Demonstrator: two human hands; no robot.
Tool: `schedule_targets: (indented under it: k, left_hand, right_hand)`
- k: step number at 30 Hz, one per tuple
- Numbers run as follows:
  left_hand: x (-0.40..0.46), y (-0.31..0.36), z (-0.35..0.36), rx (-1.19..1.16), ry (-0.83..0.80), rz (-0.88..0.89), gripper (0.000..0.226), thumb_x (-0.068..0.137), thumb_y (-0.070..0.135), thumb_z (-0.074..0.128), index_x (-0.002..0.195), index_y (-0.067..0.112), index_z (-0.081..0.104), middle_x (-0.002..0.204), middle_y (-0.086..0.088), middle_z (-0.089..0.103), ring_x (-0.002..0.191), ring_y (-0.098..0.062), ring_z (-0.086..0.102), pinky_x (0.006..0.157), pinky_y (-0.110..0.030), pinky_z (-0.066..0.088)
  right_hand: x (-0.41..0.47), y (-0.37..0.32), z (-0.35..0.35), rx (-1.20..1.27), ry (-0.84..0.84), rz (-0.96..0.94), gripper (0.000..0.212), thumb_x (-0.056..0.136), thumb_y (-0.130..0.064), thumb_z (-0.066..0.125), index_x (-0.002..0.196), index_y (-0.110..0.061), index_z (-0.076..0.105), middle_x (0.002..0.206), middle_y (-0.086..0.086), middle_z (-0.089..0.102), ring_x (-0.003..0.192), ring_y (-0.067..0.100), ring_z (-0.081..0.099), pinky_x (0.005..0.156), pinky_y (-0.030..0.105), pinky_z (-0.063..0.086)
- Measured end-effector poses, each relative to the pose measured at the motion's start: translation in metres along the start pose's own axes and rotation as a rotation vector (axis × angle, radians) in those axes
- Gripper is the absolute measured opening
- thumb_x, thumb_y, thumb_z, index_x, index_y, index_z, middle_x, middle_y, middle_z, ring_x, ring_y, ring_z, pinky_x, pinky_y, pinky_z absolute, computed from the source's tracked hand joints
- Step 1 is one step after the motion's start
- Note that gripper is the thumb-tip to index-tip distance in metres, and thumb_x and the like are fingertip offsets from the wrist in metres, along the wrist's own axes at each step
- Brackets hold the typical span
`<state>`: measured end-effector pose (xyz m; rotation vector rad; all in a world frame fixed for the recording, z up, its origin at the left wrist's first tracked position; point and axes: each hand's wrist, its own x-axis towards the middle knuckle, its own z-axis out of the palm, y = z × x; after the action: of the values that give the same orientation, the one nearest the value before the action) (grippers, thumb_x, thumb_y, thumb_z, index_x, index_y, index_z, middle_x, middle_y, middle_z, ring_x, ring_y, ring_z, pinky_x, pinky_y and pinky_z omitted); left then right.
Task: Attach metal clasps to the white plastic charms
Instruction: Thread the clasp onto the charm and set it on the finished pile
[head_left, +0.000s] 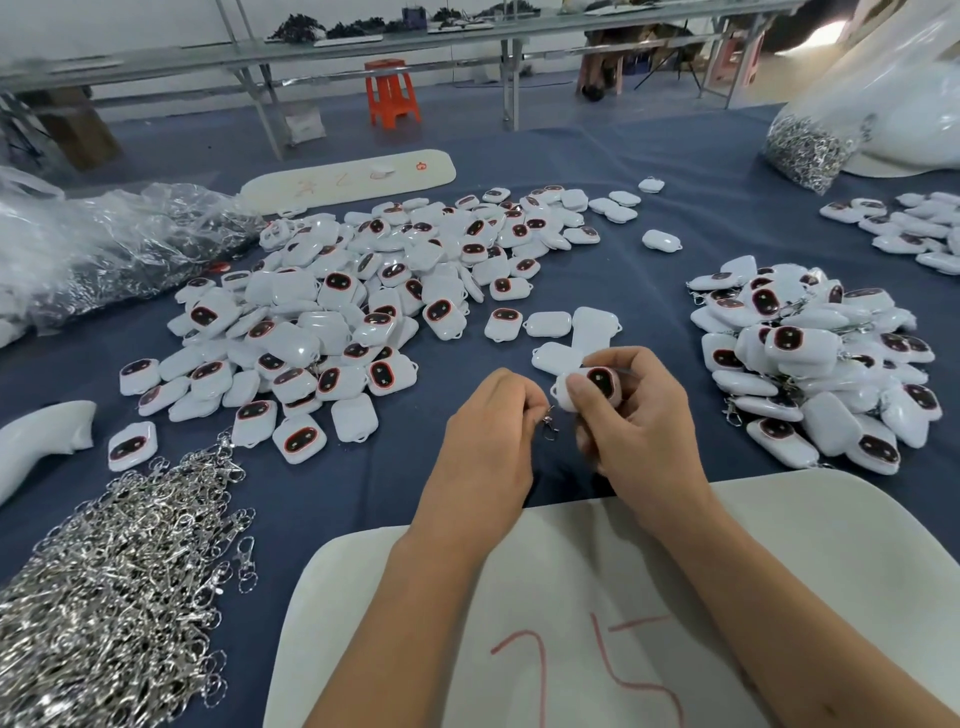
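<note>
Blue cloth tabletop: we pinch a clasp in our left hand, hanging at nine o'clock just beside the charm our right hand grips, loop end toward the clasp.

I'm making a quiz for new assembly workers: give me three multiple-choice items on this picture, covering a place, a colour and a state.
1. Where is the loose heap of metal clasps?
A. near left
B. far right
C. on the stool

2. What colour is the stool?
A. blue
B. orange
C. white

3. What is the right hand doing?
A. lying flat
B. holding a charm
C. gripping a bag

Answers: A, the heap lies by the left edge; B, it is orange plastic; B, the fingers curl round a charm while the left hand pinches a clasp.
</note>
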<state>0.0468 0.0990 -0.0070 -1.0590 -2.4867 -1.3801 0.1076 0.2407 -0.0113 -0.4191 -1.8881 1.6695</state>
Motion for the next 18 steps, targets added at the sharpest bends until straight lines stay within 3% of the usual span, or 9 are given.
schedule_targets:
  k: [4, 9, 12, 18]
  left_hand:
    - [-0.0007, -0.0012, -0.0003, -0.003, -0.017, -0.001, 0.021, 0.101, 0.008, 0.049, 0.087, 0.022, 0.054, 0.090, 0.012, 0.054, 0.087, -0.015, 0.054, 0.074, -0.034, 0.044]
    - [-0.0010, -0.0019, 0.0008, 0.034, -0.029, -0.026, 0.023, 0.098, 0.003, 0.049, 0.086, 0.023, 0.051, 0.090, 0.011, 0.052, 0.084, -0.018, 0.052, 0.073, -0.042, 0.046]
    - [-0.0003, -0.0022, 0.0011, 0.035, -0.044, -0.049, 0.024, 0.098, 0.007, 0.047, 0.085, 0.027, 0.049, 0.091, 0.011, 0.052, 0.084, -0.016, 0.052, 0.072, -0.040, 0.047]
    - [-0.0018, -0.0020, 0.0037, 0.051, -0.109, -0.009, 0.019, 0.099, 0.008, 0.046, 0.089, 0.024, 0.051, 0.091, 0.010, 0.052, 0.084, -0.016, 0.051, 0.075, -0.041, 0.047]
  right_hand:
    - [-0.0007, -0.0002, 0.0001, -0.060, -0.010, -0.041, 0.009, 0.092, -0.027, 0.072, 0.094, -0.028, 0.063, 0.065, 0.001, 0.063, 0.046, 0.016, 0.056, 0.044, 0.023, 0.043]
    - [-0.0027, 0.0012, 0.0021, -0.178, -0.020, -0.094, 0.014, 0.089, -0.016, 0.073, 0.084, -0.027, 0.067, 0.061, -0.005, 0.058, 0.054, 0.015, 0.052, 0.054, 0.029, 0.045]
    - [-0.0060, 0.0001, 0.0055, -0.230, 0.028, -0.128, 0.016, 0.088, -0.013, 0.075, 0.083, -0.027, 0.068, 0.063, -0.006, 0.062, 0.056, 0.008, 0.053, 0.057, 0.023, 0.046]
    - [-0.0056, -0.0025, 0.0020, -0.138, 0.069, -0.084, 0.010, 0.093, -0.016, 0.071, 0.087, -0.022, 0.066, 0.059, 0.003, 0.057, 0.048, 0.031, 0.055, 0.046, 0.031, 0.044]
